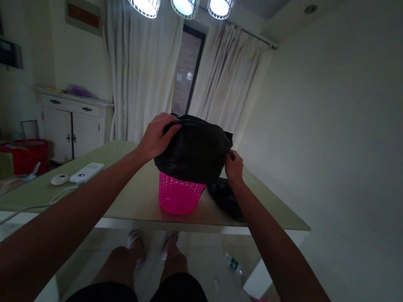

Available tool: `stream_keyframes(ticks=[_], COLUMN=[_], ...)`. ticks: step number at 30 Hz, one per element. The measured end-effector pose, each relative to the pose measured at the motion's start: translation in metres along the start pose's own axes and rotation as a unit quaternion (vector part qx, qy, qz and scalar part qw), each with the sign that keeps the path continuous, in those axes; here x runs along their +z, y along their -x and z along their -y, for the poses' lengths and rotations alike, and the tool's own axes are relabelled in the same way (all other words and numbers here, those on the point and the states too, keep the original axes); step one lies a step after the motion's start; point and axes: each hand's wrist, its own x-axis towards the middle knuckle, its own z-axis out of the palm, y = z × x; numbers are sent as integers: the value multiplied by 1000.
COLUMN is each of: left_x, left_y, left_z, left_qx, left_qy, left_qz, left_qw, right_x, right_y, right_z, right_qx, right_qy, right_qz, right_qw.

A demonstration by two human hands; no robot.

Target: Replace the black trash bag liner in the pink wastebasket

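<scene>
A black plastic bag (196, 150) is spread above a pink perforated basket (179, 196), covering the basket's upper part. My left hand (157, 138) grips the bag's upper left edge, thumb in front. On the other side, my right hand (234, 165) pinches the bag's right edge with its fingers closed. The basket stands upright near the table's front edge, and its rim is hidden by the bag. A second dark plastic bundle (227, 197) lies on the table to the right of the basket, partly behind my right forearm.
The green-topped table (128, 196) holds a white power strip (87, 172) and a round white object (59, 180) at left, with a cable hanging off its edge. A plastic bottle (234, 263) lies on the floor. A white cabinet (71, 126) stands behind.
</scene>
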Motion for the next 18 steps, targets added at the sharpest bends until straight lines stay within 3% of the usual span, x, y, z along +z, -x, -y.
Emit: stream_keyframes(ticks=[3, 5, 7, 9, 13, 15, 18], left_x=[-2, 0, 5, 13, 27, 32, 38], left_y=[8, 19, 34, 50, 79, 89, 96], left_z=[-8, 2, 23, 49, 80, 82, 79], left_qx=[59, 45, -38, -168, -383, -427, -435], left_qy=[0, 6, 26, 60, 171, 228, 274], left_qz=[18, -11, -64, -95, -16, 34, 51], left_qw=[998, 999, 997, 979, 908, 875, 856], right_x=[1, 3, 5, 8, 14, 18, 24], right_y=[13, 20, 24, 25, 20, 17, 16], right_z=[-12, -20, -29, -38, -52, -57, -63], right_qx=[-23, -16, 2, 38, 150, 183, 180], right_qy=[77, 94, 95, 78, -22, -74, -141], right_qz=[63, 80, 70, 40, -43, -60, -14], right_qw=[995, 992, 993, 995, 987, 978, 973])
